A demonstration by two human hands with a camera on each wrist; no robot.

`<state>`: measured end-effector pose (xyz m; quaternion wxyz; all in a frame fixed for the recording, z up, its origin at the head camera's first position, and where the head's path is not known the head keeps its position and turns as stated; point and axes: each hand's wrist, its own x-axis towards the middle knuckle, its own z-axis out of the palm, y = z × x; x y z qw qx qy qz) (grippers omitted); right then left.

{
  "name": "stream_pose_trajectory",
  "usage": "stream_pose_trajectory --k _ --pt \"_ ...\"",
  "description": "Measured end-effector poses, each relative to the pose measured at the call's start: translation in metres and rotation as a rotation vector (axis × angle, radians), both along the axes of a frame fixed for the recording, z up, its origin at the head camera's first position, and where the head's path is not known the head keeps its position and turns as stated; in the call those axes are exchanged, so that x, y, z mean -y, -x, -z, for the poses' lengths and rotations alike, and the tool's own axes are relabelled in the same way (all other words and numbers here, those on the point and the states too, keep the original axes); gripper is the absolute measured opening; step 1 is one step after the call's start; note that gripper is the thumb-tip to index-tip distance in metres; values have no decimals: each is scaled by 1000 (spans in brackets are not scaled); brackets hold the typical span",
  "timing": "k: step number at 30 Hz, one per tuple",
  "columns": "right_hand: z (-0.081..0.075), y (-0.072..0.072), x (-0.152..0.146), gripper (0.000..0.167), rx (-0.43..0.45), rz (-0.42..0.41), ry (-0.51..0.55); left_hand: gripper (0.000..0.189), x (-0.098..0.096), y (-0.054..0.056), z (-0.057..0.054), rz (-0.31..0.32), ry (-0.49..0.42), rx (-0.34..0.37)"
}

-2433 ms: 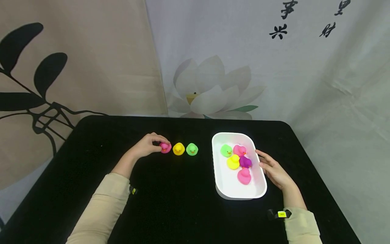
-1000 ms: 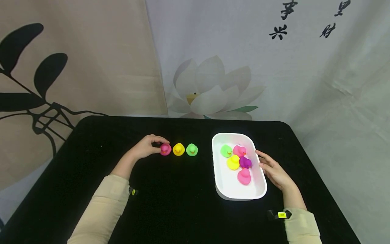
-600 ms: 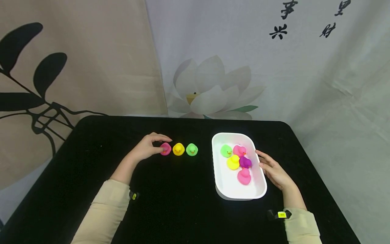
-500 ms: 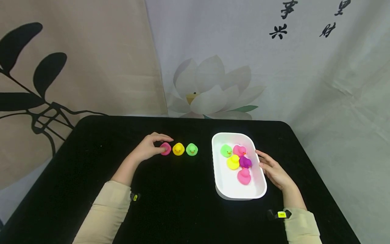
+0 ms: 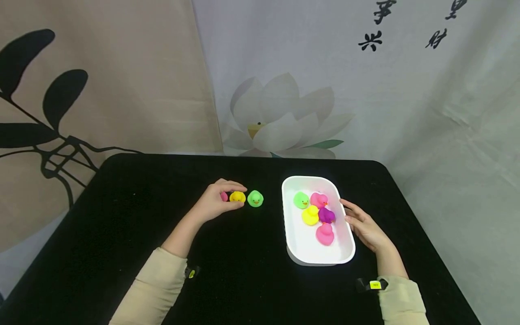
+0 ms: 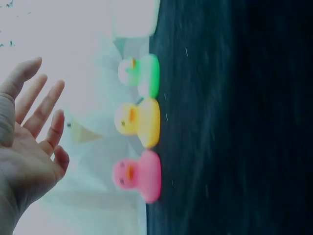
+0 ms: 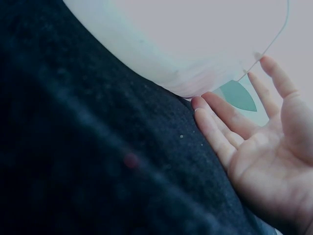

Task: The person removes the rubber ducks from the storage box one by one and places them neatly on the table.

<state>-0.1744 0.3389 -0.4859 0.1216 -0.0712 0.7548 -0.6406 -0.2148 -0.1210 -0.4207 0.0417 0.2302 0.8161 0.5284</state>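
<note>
Three rubber ducks stand in a row on the black table: pink (image 5: pixel 224 196), yellow (image 5: pixel 237 197) and green (image 5: pixel 255 198). My left hand (image 5: pixel 215 203) hovers over the row, its thumb and fingers spread around the yellow duck in the head view and partly covering the pink one. In the left wrist view that hand (image 6: pixel 34 152) is apart from the ducks, fingers loosely bent, holding nothing. My right hand (image 5: pixel 367 230) rests its fingertips against the right side of a white tray (image 5: pixel 300 248); the right wrist view shows its fingers (image 7: pixel 215 132) fairly straight along the tray wall.
Inside the tray lie several more ducks: a green duck (image 5: pixel 301 200), a yellow duck (image 5: pixel 310 215), a purple duck (image 5: pixel 327 215) and pink ones. A printed curtain (image 5: pixel 162 90) hangs behind the back edge of the black table (image 5: pixel 243 280).
My left hand has left the pink duck and moved right, over to the yellow one. The three ducks in the row kept their places; the right hand and tray stayed still.
</note>
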Motion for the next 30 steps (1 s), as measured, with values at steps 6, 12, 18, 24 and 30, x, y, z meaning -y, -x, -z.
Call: stream_pose_trajectory --k 6,12,18,24,30 --pt "0 1 1 57 3 6 -6 32 -24 -7 -5 31 -44 -57" --pt "0 1 1 57 5 1 -10 33 -47 -17 -13 59 -49 -101" --pt "2 2 0 58 10 4 -12 36 -68 -23 -9 79 -16 -104" --pt "1 2 1 57 13 4 0 36 -86 -26 -7 133 3 -105" --pt "1 1 0 57 -1 0 -1 39 -103 -27 -8 193 22 -129"
